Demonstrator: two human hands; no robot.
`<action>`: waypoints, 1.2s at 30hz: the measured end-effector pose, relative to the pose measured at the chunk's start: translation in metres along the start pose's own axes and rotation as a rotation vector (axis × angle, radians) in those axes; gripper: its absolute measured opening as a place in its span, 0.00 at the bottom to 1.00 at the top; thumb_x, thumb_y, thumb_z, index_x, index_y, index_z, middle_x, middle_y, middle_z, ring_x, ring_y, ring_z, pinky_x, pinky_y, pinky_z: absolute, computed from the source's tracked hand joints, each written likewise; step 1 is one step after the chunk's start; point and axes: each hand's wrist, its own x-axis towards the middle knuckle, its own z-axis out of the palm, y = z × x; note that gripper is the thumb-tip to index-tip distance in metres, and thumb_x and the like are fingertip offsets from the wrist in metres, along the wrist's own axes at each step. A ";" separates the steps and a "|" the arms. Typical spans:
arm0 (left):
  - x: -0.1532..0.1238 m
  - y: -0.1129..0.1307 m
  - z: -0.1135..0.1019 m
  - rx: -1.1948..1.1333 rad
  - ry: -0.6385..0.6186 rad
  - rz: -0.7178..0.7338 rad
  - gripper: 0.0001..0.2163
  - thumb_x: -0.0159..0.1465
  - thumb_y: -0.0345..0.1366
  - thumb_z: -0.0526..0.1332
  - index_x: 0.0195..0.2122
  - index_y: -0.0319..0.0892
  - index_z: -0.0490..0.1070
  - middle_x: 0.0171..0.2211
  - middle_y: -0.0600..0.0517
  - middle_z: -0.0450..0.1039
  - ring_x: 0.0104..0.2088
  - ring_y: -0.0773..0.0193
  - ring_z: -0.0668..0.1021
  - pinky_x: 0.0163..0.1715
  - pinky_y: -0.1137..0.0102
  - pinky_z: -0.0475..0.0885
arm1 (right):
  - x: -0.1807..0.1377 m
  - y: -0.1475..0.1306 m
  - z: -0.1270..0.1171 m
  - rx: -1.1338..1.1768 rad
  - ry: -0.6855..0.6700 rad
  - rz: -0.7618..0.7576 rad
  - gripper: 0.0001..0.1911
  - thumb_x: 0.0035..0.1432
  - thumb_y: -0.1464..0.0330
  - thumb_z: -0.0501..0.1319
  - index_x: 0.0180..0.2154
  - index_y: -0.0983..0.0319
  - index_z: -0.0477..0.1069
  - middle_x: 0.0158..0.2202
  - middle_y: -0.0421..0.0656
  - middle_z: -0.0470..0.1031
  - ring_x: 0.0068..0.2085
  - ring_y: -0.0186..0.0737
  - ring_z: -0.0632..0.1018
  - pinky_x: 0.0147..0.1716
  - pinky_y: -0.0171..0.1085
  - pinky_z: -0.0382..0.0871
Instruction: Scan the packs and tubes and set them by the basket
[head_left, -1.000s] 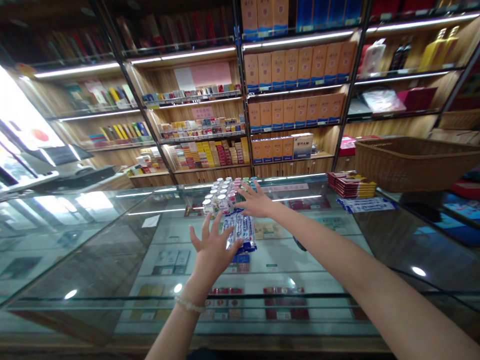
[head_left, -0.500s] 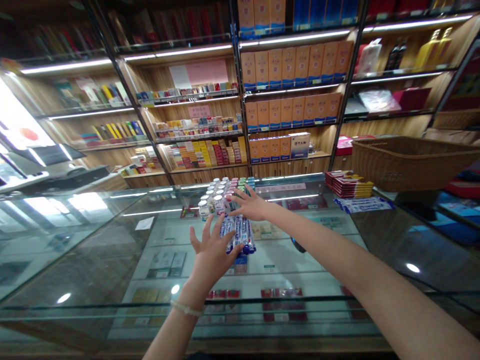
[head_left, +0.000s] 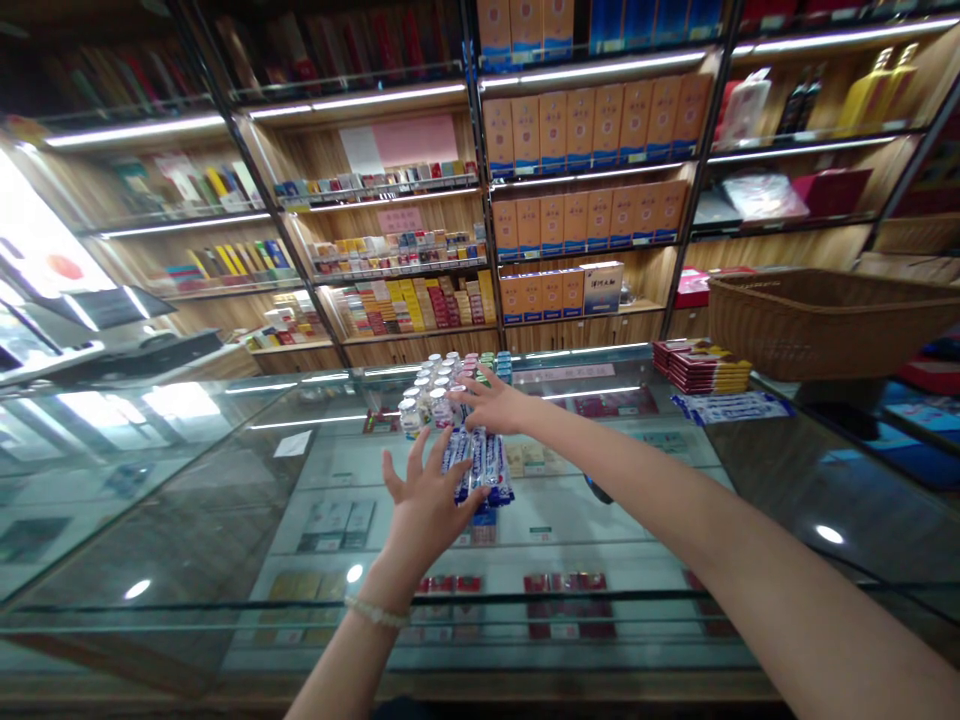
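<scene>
Several blue-and-white wrapped bars (head_left: 491,470) lie side by side on the glass counter (head_left: 600,530). My left hand (head_left: 424,495), a beaded bracelet on its wrist, rests at their left edge with its fingers spread. Across their far end reaches my right hand (head_left: 491,402), fingers also apart and pointing left. Just beyond stand rows of small white-lidded bottles (head_left: 426,385), and part of them is hidden behind the right hand. Pink, green and blue packs (head_left: 487,360) are lined up at the back right of the bottles. Neither hand has anything gripped.
At the right, stacked red-and-yellow packets (head_left: 701,367) lie behind more blue-and-white bars (head_left: 731,406). A wicker basket (head_left: 817,335) stands beyond them. A small paper (head_left: 292,444) lies left on the glass. Boxed goods (head_left: 566,225) fill the wall shelves.
My right hand has shifted slightly left over the far end of the bars. The left hand stays almost in place, and the view has moved very slightly.
</scene>
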 end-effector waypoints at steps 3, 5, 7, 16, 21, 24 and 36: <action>0.000 -0.001 0.000 -0.011 -0.011 -0.010 0.14 0.64 0.50 0.68 0.47 0.54 0.83 0.70 0.46 0.66 0.73 0.37 0.58 0.69 0.32 0.28 | 0.002 0.001 -0.003 -0.016 -0.003 -0.014 0.11 0.61 0.69 0.68 0.45 0.50 0.82 0.75 0.39 0.59 0.75 0.58 0.56 0.71 0.70 0.33; 0.000 -0.002 0.001 -0.017 -0.016 -0.017 0.14 0.64 0.50 0.68 0.47 0.55 0.83 0.70 0.45 0.66 0.73 0.36 0.59 0.69 0.32 0.28 | 0.003 0.001 -0.005 -0.027 -0.001 -0.023 0.11 0.63 0.69 0.67 0.46 0.50 0.82 0.75 0.40 0.59 0.75 0.58 0.56 0.71 0.71 0.33; 0.000 -0.001 0.001 -0.025 -0.019 -0.023 0.14 0.64 0.50 0.68 0.47 0.55 0.84 0.70 0.45 0.66 0.73 0.36 0.59 0.69 0.31 0.29 | 0.003 0.001 -0.005 -0.031 -0.009 -0.033 0.11 0.63 0.68 0.66 0.46 0.49 0.81 0.75 0.39 0.59 0.75 0.58 0.56 0.71 0.71 0.34; 0.002 -0.002 -0.002 -0.059 -0.077 -0.034 0.14 0.63 0.50 0.69 0.48 0.56 0.83 0.70 0.45 0.65 0.73 0.36 0.58 0.68 0.29 0.30 | 0.003 -0.002 -0.002 -0.050 -0.026 -0.040 0.11 0.67 0.69 0.62 0.44 0.50 0.82 0.74 0.38 0.61 0.75 0.56 0.56 0.72 0.70 0.34; 0.002 -0.004 -0.002 -0.056 -0.091 -0.058 0.16 0.63 0.49 0.69 0.51 0.55 0.82 0.71 0.44 0.64 0.73 0.35 0.57 0.68 0.29 0.32 | -0.002 0.004 -0.004 -0.080 0.027 -0.044 0.09 0.64 0.68 0.66 0.45 0.51 0.80 0.73 0.38 0.62 0.74 0.55 0.59 0.72 0.70 0.33; 0.002 -0.003 -0.002 -0.045 -0.092 -0.066 0.17 0.63 0.49 0.68 0.51 0.53 0.82 0.71 0.43 0.63 0.73 0.35 0.57 0.68 0.29 0.34 | -0.008 0.008 -0.008 -0.077 0.053 -0.010 0.10 0.60 0.67 0.71 0.45 0.51 0.79 0.74 0.39 0.60 0.74 0.56 0.58 0.71 0.72 0.32; 0.007 0.000 -0.007 -0.049 -0.063 -0.080 0.07 0.62 0.45 0.71 0.35 0.50 0.83 0.71 0.46 0.63 0.73 0.35 0.58 0.69 0.29 0.36 | -0.041 0.017 -0.025 -0.021 0.165 0.069 0.13 0.58 0.69 0.71 0.46 0.53 0.77 0.77 0.41 0.53 0.77 0.59 0.50 0.72 0.73 0.33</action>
